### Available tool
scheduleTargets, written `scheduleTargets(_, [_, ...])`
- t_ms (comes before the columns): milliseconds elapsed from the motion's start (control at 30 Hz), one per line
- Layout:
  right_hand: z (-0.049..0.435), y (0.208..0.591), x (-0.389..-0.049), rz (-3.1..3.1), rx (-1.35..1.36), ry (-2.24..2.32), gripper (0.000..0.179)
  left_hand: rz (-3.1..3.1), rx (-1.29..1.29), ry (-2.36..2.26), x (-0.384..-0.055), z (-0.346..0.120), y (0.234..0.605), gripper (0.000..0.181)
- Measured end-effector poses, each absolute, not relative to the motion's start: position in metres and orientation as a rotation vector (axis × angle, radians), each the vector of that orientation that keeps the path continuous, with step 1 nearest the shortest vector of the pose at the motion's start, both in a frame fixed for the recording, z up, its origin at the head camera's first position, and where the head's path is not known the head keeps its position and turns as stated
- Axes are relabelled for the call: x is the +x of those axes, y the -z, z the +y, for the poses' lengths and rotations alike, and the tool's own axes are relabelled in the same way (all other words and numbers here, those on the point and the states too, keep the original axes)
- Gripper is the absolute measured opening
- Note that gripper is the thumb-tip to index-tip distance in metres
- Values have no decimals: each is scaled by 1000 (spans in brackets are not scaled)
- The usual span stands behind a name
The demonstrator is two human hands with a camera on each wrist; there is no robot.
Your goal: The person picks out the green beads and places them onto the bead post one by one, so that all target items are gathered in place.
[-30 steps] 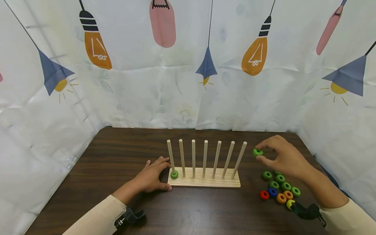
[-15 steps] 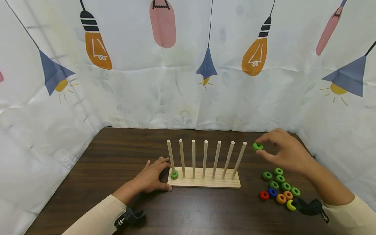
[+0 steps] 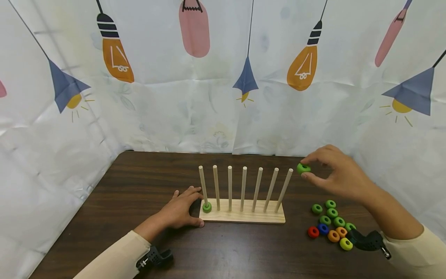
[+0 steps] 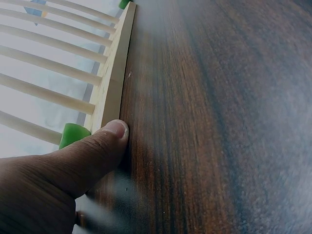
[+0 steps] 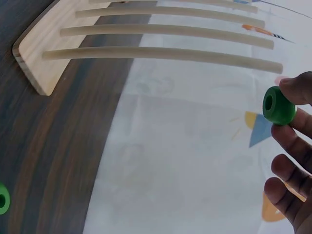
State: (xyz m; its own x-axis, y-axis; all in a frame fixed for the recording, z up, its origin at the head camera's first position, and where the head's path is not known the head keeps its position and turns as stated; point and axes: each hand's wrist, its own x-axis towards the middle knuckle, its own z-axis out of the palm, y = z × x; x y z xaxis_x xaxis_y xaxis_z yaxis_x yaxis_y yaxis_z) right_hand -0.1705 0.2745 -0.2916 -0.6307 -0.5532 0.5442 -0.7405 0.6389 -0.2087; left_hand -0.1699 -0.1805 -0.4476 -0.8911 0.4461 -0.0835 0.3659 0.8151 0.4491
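Observation:
A wooden peg board (image 3: pixel 242 217) with a row of upright pegs stands on the dark table. One green bead (image 3: pixel 207 207) sits at the foot of its leftmost peg. My left hand (image 3: pixel 179 209) holds the board's left end, thumb at the front corner and fingers toward the back corner. In the left wrist view the thumb (image 4: pixel 100 153) lies against the board's end. My right hand (image 3: pixel 343 174) pinches another green bead (image 3: pixel 303 168) between thumb and fingers, raised just right of the rightmost peg's top. The right wrist view shows that bead's hole (image 5: pixel 269 102), with the other fingers spread loosely.
Several green beads (image 3: pixel 332 212) lie loose on the table at right, beside a red bead (image 3: pixel 313 232), a blue bead (image 3: pixel 323 228), two orange beads (image 3: pixel 333 236) and a yellow bead (image 3: pixel 346 244). A printed white curtain (image 3: pixel 174 116) hangs behind the table (image 3: pixel 226 252).
My right hand has risen with the green bead and shifted slightly left, toward the rightmost peg's top. More of the loose beads show beneath it. The left hand has stayed in place.

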Motion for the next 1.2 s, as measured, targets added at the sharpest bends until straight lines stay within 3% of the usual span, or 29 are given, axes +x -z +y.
scheduleTargets(1200, [238, 276, -175, -2335, 1215, -633, 39, 2817, 645, -674, -170, -181, 449, 75])
